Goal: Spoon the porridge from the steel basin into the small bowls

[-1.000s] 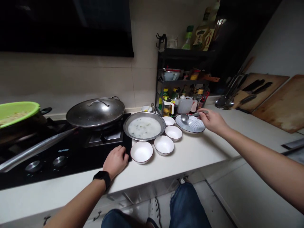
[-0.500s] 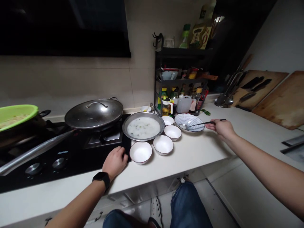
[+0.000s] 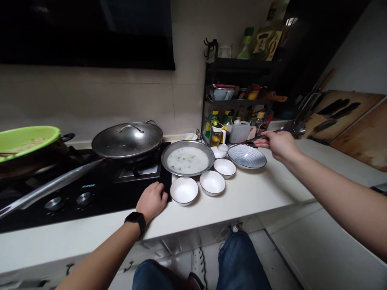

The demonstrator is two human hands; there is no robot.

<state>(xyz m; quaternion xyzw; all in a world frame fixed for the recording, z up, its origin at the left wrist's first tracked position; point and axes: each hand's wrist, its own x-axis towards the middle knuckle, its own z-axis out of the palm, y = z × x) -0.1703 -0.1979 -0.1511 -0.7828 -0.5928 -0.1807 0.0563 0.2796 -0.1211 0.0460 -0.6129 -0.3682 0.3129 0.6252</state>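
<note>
My right hand [image 3: 279, 144] is closed round the dark handle of a ladle [image 3: 223, 148]. The ladle's rounded head is above the small white bowl at the back, left of a patterned bowl [image 3: 247, 157]. To its left a wide metal basin [image 3: 167, 164] holds a milky white soup [image 3: 189, 159] with green bits. In front of the basin stand white bowls with dark rims: one at the front left [image 3: 184, 191], one beside it [image 3: 212, 183] and one farther back [image 3: 225, 167]. My left hand [image 3: 152, 200], a watch on its wrist, rests with curled fingers at the hob's right edge.
A lidded wok [image 3: 127, 141] sits on the black hob [image 3: 105, 193], its long handle pointing front left. A green basket [image 3: 36, 139] of food is at far left. Behind the bowls stands a rack [image 3: 238, 63] with bottles. Knives and cutting boards [image 3: 359, 106] lean at right.
The ladle has risen out of the patterned bowl and shifted left above the small rear bowl, carried by my right hand. The view has turned slightly; my left hand stays resting.
</note>
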